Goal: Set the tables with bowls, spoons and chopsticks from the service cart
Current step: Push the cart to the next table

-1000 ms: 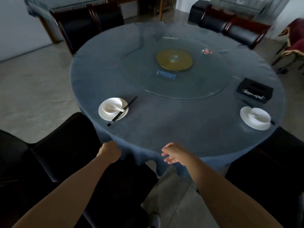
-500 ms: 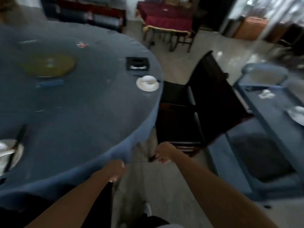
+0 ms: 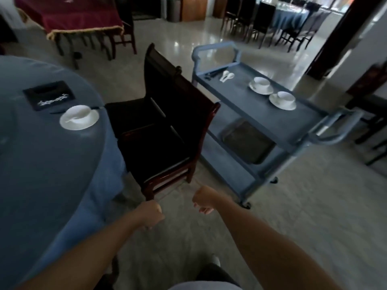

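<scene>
Dim dining hall, pale glossy floor (image 3: pixel 178 40) catching glare from the bright far-right corner. Take the dark wooden chair (image 3: pixel 167 126) as centre: behind it to the left stands a table in maroon cloth with gold fringe (image 3: pixel 69 16). Far behind it to the right, dark chairs ring a blue-clothed table (image 3: pixel 291 15). A dark pillar (image 3: pixel 335 36) rises further right.

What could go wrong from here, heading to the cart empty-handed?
The dark chair stands between the round table and the service cart, so a hip or foot could catch it. The two bowls on saucers sit near the cart's edge; bumping the cart could slide them.
</scene>
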A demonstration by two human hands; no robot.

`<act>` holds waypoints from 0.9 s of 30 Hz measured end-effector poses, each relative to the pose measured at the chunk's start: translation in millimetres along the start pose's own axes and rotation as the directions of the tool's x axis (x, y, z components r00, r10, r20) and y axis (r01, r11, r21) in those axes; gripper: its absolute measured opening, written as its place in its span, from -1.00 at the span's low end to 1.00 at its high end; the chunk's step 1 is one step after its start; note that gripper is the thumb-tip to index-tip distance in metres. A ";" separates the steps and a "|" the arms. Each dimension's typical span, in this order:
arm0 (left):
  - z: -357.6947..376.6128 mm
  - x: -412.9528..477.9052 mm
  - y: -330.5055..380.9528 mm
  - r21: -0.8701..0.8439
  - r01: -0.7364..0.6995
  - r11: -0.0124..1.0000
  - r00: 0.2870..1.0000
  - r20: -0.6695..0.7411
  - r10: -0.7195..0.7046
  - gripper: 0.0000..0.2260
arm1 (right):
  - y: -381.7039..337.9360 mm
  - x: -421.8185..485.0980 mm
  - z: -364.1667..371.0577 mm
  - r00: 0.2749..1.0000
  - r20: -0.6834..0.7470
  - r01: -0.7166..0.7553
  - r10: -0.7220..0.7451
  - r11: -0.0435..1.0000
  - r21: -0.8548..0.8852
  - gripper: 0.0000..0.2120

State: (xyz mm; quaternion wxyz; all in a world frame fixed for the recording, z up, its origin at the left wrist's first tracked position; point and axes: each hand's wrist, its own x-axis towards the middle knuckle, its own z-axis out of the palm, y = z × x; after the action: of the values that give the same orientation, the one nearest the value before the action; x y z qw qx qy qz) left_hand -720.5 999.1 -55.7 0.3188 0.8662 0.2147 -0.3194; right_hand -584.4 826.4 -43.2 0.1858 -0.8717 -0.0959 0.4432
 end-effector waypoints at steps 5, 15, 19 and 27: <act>-18.2 39.1 91.8 0.132 -0.026 0.991 1.000 0.012 0.024 -0.84 | 45.2 15.9 -58.9 1.000 -0.016 0.022 -0.022 1.000 0.013 -0.73; 2.0 168.1 361.0 0.319 -0.304 0.897 0.952 0.088 0.292 -0.82 | 191.4 31.0 -255.6 0.964 -0.256 -0.042 0.066 0.994 0.100 -0.75; 21.6 195.4 468.8 0.304 -0.457 0.836 0.889 0.134 0.438 -0.75 | 255.7 27.6 -322.4 0.947 -0.284 -0.121 0.149 0.986 0.116 -0.78; 18.5 252.2 656.2 0.233 -0.730 0.642 0.597 -0.240 0.766 -0.91 | 365.2 43.3 -463.4 0.761 -0.607 -0.243 0.227 0.968 0.057 -0.62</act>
State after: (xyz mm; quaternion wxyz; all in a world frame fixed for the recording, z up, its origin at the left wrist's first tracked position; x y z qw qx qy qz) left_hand -173.0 566.5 31.7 0.3358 0.9314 -0.1382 -0.0241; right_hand -183.4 396.8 24.9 0.1389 -0.9750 0.0736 0.1573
